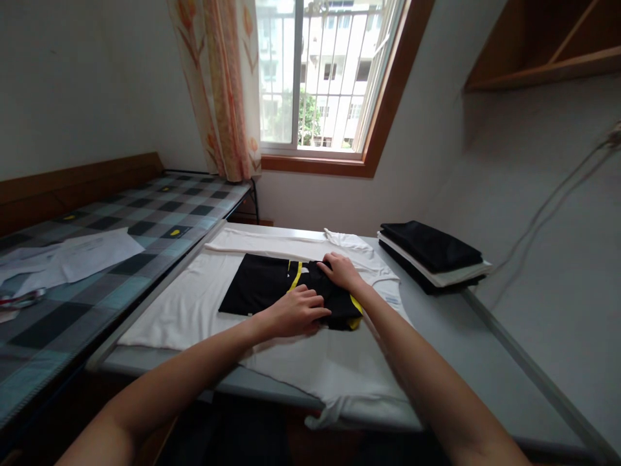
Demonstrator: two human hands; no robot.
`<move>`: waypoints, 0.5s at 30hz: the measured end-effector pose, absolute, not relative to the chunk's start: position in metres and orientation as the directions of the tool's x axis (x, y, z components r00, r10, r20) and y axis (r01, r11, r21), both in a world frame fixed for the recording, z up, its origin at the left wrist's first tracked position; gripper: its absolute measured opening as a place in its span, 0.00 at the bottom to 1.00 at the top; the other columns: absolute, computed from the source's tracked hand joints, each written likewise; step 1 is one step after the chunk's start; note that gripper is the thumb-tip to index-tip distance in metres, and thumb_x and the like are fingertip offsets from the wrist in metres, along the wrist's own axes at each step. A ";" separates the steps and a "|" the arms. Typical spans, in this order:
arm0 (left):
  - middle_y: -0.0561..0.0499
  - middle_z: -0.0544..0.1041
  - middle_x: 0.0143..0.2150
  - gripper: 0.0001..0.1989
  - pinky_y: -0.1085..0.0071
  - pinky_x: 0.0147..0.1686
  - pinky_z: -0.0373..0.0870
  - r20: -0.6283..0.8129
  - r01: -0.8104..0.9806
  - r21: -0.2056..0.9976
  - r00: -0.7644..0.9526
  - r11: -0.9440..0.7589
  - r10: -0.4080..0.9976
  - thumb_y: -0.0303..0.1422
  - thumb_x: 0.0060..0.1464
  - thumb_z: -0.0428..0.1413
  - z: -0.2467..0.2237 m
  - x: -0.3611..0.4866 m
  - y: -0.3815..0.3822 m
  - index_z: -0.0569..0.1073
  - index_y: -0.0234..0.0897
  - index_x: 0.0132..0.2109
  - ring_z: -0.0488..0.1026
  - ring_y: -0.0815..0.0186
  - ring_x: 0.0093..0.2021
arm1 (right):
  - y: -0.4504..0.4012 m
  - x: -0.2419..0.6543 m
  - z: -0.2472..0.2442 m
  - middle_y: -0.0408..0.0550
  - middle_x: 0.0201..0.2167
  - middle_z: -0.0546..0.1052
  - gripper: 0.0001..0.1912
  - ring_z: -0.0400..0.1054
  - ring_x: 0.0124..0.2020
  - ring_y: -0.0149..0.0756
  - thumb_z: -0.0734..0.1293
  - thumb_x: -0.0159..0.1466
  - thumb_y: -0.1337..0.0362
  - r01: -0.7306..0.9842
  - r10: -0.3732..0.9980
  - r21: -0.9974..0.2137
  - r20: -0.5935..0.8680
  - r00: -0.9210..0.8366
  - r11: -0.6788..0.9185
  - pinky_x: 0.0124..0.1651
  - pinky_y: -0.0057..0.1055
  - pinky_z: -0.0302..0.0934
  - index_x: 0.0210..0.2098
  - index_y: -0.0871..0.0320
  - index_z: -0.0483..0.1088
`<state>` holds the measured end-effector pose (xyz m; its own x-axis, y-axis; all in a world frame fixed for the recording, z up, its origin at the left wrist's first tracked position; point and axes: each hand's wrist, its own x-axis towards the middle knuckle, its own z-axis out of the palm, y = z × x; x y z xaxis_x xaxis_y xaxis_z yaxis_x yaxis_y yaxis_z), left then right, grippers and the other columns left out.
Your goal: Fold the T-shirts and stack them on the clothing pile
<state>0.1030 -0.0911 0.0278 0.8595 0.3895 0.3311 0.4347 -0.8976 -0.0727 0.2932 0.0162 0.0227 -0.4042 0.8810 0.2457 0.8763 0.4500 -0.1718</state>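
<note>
A black garment with yellow trim (262,283), folded into a long rectangle, lies on a white shirt (179,310) spread across the grey table (466,362). My left hand (301,310) rests on the black garment's near part, its fingers bent over the cloth and pointing right. Farther back, my right hand (341,270) touches the garment's far edge with its fingers partly spread. Neither hand lifts the cloth. Part of the white shirt hangs over the table's near edge.
A stack of folded black and white clothes (431,249) sits at the back right. To the left is a bed with a checked cover (194,197), holding papers (92,259). A curtain (228,84) and barred window stand behind; a wooden shelf (548,74) hangs upper right.
</note>
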 end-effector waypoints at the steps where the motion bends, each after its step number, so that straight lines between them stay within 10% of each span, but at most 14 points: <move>1: 0.48 0.75 0.41 0.14 0.64 0.40 0.63 0.337 0.430 -0.086 0.862 -0.899 0.379 0.32 0.58 0.54 0.030 0.101 -0.091 0.74 0.39 0.51 0.70 0.63 0.39 | 0.016 0.292 0.023 0.54 0.41 0.77 0.15 0.70 0.42 0.41 0.58 0.70 0.55 0.878 0.884 -0.172 0.239 -0.403 0.447 0.43 0.32 0.58 0.42 0.58 0.71; 15: 0.50 0.72 0.33 0.03 0.66 0.40 0.63 0.274 0.444 -0.098 0.872 -0.891 0.404 0.29 0.52 0.55 0.046 0.077 -0.082 0.73 0.38 0.36 0.68 0.64 0.36 | 0.026 0.266 0.022 0.53 0.41 0.77 0.14 0.71 0.40 0.43 0.55 0.71 0.55 0.859 0.876 -0.215 0.251 -0.412 0.465 0.40 0.32 0.57 0.45 0.56 0.67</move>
